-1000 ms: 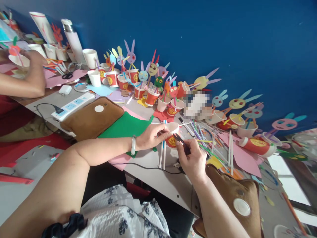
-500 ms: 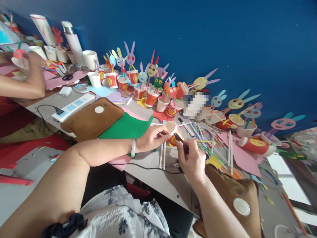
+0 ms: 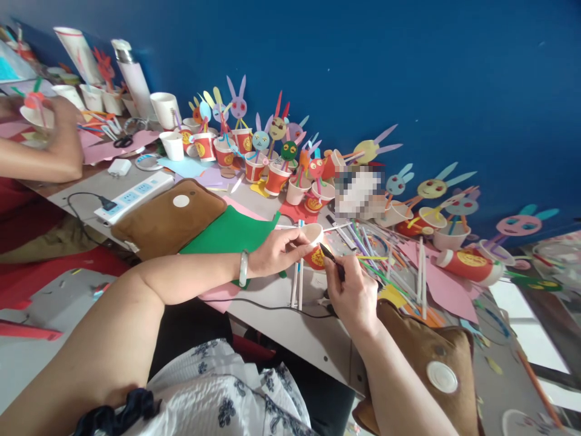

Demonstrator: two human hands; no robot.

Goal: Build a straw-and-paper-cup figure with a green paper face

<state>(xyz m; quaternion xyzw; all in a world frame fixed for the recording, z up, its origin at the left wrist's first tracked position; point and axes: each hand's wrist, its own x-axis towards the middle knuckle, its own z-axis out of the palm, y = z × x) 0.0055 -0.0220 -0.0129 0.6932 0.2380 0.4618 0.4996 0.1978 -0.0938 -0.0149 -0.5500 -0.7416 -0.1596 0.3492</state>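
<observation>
- Red-and-white paper cup with a yellow emblem (image 3: 314,260): leaning in front of the person, over the near part of the grey bench (image 3: 290,333); whether its base is touching is unclear.
- Left hand (image 3: 285,249): its grip is closing around the cup's rim side.
- Right hand (image 3: 353,281): its grip is clasping a dark, pointed tool (image 3: 334,259), the tip pointing at the cup.
- Two thin white sticks (image 3: 300,293): lying just beside the cup.
- Green paper sheet (image 3: 227,236): spreading beneath the left forearm.
- Brown fabric pouch (image 3: 454,345): resting by the right forearm.
- Red-and-white cups bearing rabbit-eared paper figures (image 3: 278,181): standing farther back, before the deep-blue wall (image 3: 408,72).
</observation>
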